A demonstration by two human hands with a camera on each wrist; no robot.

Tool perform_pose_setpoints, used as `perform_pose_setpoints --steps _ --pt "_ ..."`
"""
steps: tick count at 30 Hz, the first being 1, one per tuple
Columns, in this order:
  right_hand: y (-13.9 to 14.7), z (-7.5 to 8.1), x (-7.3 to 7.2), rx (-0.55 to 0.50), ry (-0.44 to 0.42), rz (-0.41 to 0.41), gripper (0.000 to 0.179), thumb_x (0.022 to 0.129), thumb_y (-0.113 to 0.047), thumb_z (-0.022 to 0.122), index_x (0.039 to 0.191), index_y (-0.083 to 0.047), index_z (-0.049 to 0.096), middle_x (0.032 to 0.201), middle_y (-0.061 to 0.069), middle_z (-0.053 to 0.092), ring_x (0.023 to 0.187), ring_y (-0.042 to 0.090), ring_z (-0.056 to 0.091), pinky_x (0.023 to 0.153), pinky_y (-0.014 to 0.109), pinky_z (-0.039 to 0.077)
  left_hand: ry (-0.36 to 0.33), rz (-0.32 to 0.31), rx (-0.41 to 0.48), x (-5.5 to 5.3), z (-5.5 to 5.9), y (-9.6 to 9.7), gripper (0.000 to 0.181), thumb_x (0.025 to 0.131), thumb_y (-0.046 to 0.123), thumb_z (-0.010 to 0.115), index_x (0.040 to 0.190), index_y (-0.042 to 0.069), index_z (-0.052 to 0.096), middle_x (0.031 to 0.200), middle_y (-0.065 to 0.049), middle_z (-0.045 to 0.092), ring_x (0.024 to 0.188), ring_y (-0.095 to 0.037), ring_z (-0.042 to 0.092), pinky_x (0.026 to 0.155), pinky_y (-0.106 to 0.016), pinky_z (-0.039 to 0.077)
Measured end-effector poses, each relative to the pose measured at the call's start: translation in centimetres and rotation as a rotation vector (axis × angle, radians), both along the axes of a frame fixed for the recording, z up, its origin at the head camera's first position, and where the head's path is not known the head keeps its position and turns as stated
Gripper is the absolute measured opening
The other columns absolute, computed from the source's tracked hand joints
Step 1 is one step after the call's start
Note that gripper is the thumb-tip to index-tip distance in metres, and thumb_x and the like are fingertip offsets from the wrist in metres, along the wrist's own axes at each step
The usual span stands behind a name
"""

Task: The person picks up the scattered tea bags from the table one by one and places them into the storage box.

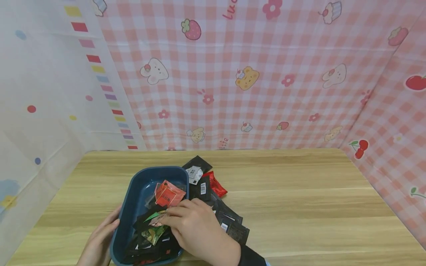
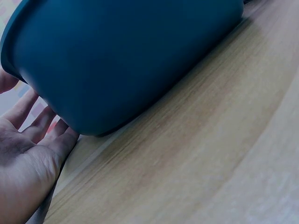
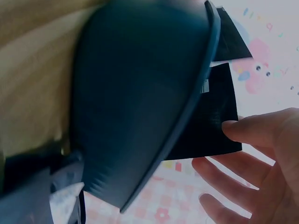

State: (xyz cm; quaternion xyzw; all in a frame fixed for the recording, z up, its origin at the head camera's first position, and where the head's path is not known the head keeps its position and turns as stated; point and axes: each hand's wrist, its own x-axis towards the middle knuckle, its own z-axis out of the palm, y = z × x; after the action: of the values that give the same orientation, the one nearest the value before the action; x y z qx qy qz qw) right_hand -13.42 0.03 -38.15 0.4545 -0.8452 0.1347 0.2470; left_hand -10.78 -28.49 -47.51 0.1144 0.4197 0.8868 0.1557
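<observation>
1. Nearest to me, at the near edge, is a black sleeve [image 1: 250, 255], leading to the right hand [image 1: 199, 229], which reaches over the tub's right rim.
2. I see the right thumb and fingers close together, pinching a black packet [image 3: 210, 112]. A green-and-pink packet [image 1: 155, 219] shows at the fingertips from overhead; I cannot tell whether they are the same one.
3. The left hand [image 1: 101, 238] rests against the outside of the tub's left wall, its fingers extended and a little apart.
4. The blue tub [image 1: 130, 199] stands on the left part of the wooden table [image 1: 299, 207], with dark packets [image 1: 149, 253] heaped at its near end and an orange-red packet [image 1: 169, 195] farther in.
5. Just right of the tub I have loose black packets [image 1: 234, 231], a silver packet [image 1: 194, 174] and a red packet [image 1: 217, 186].
6. Pink checked cloth [image 1: 266, 103] hangs on the far side.
</observation>
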Motion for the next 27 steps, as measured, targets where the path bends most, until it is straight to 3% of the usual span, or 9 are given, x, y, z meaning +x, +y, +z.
perform_pose_setpoints --steps 8,12,17,21,23,27 --pt "-0.7 -0.8 0.5 0.077 -0.02 0.033 0.023 0.088 -0.025 0.062 0.107 -0.029 0.072 0.102 -0.013 0.076 0.093 0.004 0.062 0.071 0.019 0.05 -0.023 0.047 -0.099 0.1 0.0 0.0 0.047 0.104 0.011 0.018 0.128 0.032 0.053 0.129 0.02 0.059 0.117 -0.002 0.053 0.092 -0.019 0.052" --pt "-0.9 -0.9 0.7 0.121 -0.056 0.053 0.026 0.087 -0.026 0.064 0.111 -0.029 0.07 0.104 -0.013 0.074 0.096 0.004 0.062 0.082 0.021 0.053 -0.045 0.061 -0.148 0.2 0.1 -0.1 0.044 0.104 0.013 0.021 0.134 0.032 0.046 0.128 0.023 0.059 0.117 -0.001 0.053 0.092 -0.019 0.051" --pt "-1.0 -1.1 0.9 0.145 -0.043 0.064 0.025 0.087 -0.028 0.063 0.111 -0.029 0.07 0.103 -0.012 0.074 0.094 0.004 0.062 0.084 0.024 0.054 -0.081 0.075 -0.222 0.2 0.2 -0.1 0.049 0.105 0.018 0.023 0.152 0.024 0.015 0.126 0.028 0.057 0.116 0.003 0.052 0.092 -0.018 0.051" --pt "-1.0 -1.1 0.9 0.13 -0.046 0.07 0.021 0.089 -0.03 0.06 0.106 -0.028 0.071 0.097 -0.012 0.075 0.09 0.003 0.062 0.078 0.023 0.054 -0.089 0.074 -0.25 0.1 0.3 -0.1 0.056 0.105 0.02 0.024 0.152 0.015 -0.006 0.126 0.031 0.056 0.116 0.005 0.051 0.092 -0.017 0.05" --pt "-0.9 -1.1 0.9 0.111 -0.051 0.07 0.02 0.089 -0.03 0.06 0.105 -0.028 0.072 0.096 -0.012 0.075 0.089 0.003 0.062 0.077 0.022 0.054 -0.079 0.072 -0.232 0.1 0.3 0.0 0.054 0.105 0.019 0.024 0.153 0.018 -0.001 0.127 0.03 0.056 0.116 0.005 0.051 0.092 -0.017 0.05" --pt "-0.7 -0.8 0.8 0.073 -0.03 0.048 0.019 0.09 -0.03 0.06 0.102 -0.027 0.073 0.095 -0.012 0.075 0.089 0.004 0.062 0.076 0.021 0.053 -0.025 0.05 -0.129 0.1 0.1 0.0 0.046 0.105 0.013 0.02 0.148 0.026 0.028 0.132 0.024 0.056 0.119 0.001 0.05 0.093 -0.018 0.05"
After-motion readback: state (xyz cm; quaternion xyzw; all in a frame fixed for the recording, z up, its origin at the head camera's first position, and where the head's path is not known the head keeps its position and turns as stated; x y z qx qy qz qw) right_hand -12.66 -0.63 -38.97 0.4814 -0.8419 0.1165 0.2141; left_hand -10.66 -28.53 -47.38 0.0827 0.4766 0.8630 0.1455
